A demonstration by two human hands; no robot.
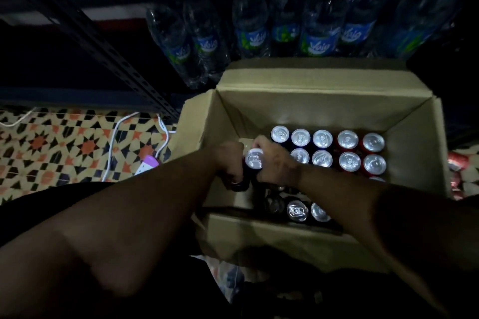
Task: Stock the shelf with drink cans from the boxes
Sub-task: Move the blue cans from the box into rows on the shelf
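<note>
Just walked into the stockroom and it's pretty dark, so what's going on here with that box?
A person is leaning over an open cardboard box of drink cans on the floor. Both hands are around one dark can at the box's left side: the left hand grips it from the left, the right hand from the right. Rows of cans remain in the box. Water bottles stand behind it under a metal shelf.
</note>
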